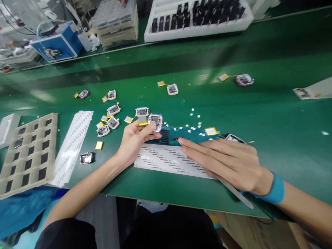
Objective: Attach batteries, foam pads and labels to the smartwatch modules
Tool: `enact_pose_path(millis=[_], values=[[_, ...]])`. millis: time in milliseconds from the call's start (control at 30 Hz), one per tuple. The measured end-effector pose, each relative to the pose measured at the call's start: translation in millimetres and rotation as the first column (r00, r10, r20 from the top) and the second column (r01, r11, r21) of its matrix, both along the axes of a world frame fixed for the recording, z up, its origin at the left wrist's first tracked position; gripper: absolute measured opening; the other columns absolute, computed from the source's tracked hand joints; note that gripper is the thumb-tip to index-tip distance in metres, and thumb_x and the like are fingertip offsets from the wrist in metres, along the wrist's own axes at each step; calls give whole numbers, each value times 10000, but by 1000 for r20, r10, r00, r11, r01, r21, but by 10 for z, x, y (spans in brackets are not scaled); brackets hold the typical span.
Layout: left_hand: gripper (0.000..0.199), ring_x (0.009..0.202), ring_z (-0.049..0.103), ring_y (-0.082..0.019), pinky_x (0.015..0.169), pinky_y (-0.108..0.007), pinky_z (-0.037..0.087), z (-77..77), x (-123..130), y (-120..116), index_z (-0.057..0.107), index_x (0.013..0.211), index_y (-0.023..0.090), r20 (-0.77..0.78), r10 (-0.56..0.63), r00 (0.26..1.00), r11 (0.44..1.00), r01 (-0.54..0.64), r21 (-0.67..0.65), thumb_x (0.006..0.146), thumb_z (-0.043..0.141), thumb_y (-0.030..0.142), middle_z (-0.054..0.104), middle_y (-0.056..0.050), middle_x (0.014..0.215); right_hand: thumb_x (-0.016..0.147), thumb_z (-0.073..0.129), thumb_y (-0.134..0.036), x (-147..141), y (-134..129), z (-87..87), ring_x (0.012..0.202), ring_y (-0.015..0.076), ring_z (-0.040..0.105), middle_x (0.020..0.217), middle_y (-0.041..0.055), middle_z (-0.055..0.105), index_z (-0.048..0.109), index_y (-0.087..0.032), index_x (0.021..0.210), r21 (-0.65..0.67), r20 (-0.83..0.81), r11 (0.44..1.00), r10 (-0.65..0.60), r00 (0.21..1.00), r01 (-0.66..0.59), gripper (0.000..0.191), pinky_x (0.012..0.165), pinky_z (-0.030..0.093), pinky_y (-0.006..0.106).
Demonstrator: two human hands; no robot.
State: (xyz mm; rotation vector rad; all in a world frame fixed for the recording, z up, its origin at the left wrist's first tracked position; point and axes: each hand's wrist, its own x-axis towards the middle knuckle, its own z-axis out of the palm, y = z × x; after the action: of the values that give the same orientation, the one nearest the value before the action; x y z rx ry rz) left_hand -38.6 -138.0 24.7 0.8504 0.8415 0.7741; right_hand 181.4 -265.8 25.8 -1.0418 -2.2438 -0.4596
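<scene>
My left hand [137, 137] is closed on a small pink-rimmed watch case [156, 122] with its circuit board showing. A yellow-edged battery [142, 120] sits by my fingers; whether it belongs to this case I cannot tell. My right hand [228, 160] grips metal tweezers [234, 195], their tips over a blue film strip [185, 134] with a row of black pieces [165, 136]. A small dark piece shows at the tips. Beneath the right hand lies a white printed sheet [168, 159]. Another battery [211, 131] and a partly hidden watch case [234, 138] lie just beyond it.
Several opened watch cases [103, 130] with wired batteries lie at left and further back. A compartment tray [53, 148] and white printed strips [74, 145] are at left. Small white scraps [192, 128] dot the green bench. Behind stand a white foam tray [199, 33] and a blue box [58, 43].
</scene>
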Motion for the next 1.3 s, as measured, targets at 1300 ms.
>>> enact_pose_path(millis=[1300], values=[[551, 571, 535, -62, 595, -241, 539, 13, 77, -371, 512, 642, 182, -206, -145, 968, 984, 163, 70, 632, 980, 474, 599, 52, 631, 1020, 493, -55, -165, -170, -106, 1111, 183, 741, 1372, 27, 716, 517, -228, 1553, -222, -107, 975, -27, 994, 3, 561, 982, 567, 337]])
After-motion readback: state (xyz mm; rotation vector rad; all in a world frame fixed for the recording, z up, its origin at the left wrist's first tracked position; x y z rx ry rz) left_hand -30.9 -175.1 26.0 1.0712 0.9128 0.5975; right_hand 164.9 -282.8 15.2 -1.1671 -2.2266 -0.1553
